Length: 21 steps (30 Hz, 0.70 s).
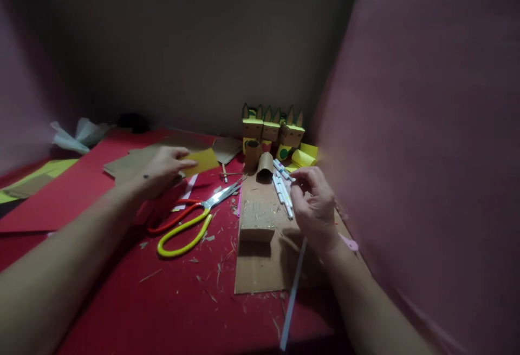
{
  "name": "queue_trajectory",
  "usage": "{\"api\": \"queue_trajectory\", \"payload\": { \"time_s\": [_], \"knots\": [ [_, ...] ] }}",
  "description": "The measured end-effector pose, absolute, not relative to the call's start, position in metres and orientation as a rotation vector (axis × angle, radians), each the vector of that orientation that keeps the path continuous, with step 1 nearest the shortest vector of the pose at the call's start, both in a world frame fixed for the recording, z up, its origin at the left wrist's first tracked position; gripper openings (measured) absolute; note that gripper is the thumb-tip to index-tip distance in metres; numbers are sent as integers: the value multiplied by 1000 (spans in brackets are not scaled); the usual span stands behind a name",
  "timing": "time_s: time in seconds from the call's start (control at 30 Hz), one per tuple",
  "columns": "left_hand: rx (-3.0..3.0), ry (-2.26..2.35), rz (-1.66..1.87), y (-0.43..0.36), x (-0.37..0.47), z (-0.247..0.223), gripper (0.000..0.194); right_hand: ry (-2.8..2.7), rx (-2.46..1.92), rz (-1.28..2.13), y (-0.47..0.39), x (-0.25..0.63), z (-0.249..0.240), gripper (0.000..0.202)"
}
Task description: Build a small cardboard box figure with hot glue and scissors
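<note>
My left hand (164, 168) pinches a small yellow piece of paper (201, 162) above the left part of the table. My right hand (314, 201) is curled, its fingertips together at the near end of several white markers (283, 190); what it holds, if anything, is hidden. Below its wrist lies a long thin white strip (294, 290). Between the hands rest large scissors (195, 219) with one red and one yellow handle, blades apart. A cardboard block (258, 219) and a ridged cardboard tube (265, 166) sit on a cardboard sheet (255, 276).
Three yellow box figures with pointed ears (271, 127) stand at the back. Rolled yellow paper (304, 156) lies right of them. Red sheets (81, 192) and cardboard pieces (130, 163) lie at left. Scraps litter the red cloth (162, 306). A pink wall (426, 127) rises at right.
</note>
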<state>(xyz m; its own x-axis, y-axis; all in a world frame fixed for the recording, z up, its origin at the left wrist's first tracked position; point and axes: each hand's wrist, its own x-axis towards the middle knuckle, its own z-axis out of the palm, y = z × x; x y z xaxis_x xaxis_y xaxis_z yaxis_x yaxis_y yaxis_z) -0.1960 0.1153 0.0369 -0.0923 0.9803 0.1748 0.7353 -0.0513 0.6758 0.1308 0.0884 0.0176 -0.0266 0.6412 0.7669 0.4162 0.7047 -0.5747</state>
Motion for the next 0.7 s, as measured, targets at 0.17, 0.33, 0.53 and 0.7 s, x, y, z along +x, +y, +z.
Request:
{"api": "queue_trajectory", "payload": {
  "time_s": [0.17,0.33,0.53,0.7],
  "knots": [
    [1719,1547,996,77,-133,77,36,-1571,-746,871,76,124,27,35],
    [1624,1149,956,58,-75,73,28,-1488,-734,1258,64,124,36,25],
    [1611,1209,1012,60,-77,55,22,-1448,-1011,1360,57,132,32,23],
    [1530,1297,984,60,-77,50,25,-1607,-1144,1194,55,132,26,22]
  ]
}}
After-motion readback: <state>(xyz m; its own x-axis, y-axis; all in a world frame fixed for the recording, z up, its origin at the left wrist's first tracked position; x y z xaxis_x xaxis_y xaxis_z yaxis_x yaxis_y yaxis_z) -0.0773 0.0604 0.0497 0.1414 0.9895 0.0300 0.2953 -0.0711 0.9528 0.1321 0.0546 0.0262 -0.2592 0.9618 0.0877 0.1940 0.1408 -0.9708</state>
